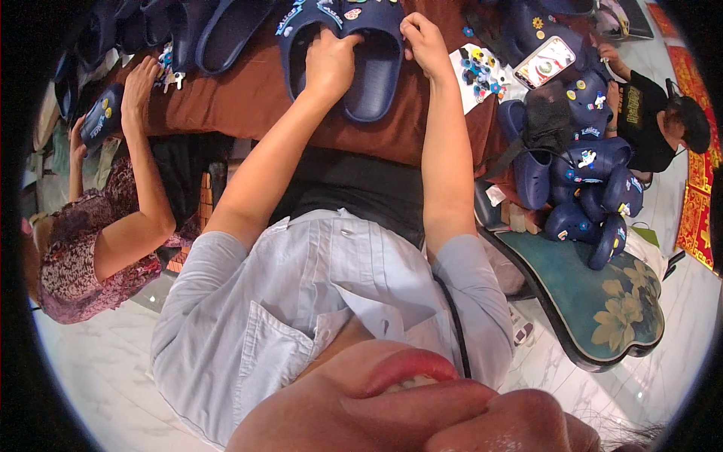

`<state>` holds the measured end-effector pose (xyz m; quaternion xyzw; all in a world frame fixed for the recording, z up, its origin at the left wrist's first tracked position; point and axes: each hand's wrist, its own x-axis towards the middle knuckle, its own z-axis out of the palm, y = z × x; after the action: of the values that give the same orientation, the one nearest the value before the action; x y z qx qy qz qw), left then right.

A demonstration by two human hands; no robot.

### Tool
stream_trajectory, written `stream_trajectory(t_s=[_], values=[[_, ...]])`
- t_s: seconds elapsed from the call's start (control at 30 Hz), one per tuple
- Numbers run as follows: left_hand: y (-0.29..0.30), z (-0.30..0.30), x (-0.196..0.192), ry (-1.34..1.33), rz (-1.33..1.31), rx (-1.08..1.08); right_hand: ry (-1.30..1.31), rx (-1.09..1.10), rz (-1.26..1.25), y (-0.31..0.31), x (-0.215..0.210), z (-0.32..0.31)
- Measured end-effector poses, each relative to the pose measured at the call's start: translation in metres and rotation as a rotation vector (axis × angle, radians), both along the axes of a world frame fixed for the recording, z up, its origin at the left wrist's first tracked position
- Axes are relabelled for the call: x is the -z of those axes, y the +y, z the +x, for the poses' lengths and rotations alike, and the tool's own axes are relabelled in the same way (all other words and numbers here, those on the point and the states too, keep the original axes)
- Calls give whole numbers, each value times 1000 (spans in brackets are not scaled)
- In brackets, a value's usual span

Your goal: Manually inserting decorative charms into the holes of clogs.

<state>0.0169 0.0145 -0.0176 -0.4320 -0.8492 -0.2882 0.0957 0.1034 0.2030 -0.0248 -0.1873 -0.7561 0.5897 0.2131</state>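
Note:
A pair of navy foam clogs lies in front of me on the brown cloth, their toes away from me and colourful charms [352, 13] on their tops. My left hand [330, 66] reaches into the left clog [297, 56]; its fingertips are hidden under the upper, and its thumb lies by the inner edge. Beside the outer edge of the right clog [375, 87], my right hand [428, 47] is closed with fingers curled against the side. Whatever they may pinch is too small to make out. Loose charms [482, 74] lie on white paper to the right.
A phone [545, 62] with a lit screen lies beyond the charms. Several decorated clogs [591, 162] are heaped at the right, above a green floral cushion [602, 301]. At left, a co-worker's hands hold a navy clog [102, 117]. Another person [648, 120] is at far right.

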Motion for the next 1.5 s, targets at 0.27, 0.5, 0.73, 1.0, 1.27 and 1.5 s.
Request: stream_trajectory(t_s=[0.27, 0.5, 0.73, 1.0, 1.27, 1.5], values=[[-2, 1, 1, -6, 23, -14, 4, 324, 616, -37, -16, 1], [0, 1, 7, 27, 55, -37, -222, 288, 431, -29, -27, -7], [0, 6, 11, 42, 67, -38, -227, 221, 271, -15, -25, -6], [1, 12, 11, 64, 76, -53, -238, 283, 365, -18, -17, -12], [3, 7, 12, 67, 83, -51, -368, 357, 587, -38, -30, -14], [5, 3, 15, 78, 84, -51, -326, 655, 858, -81, -33, -21]])
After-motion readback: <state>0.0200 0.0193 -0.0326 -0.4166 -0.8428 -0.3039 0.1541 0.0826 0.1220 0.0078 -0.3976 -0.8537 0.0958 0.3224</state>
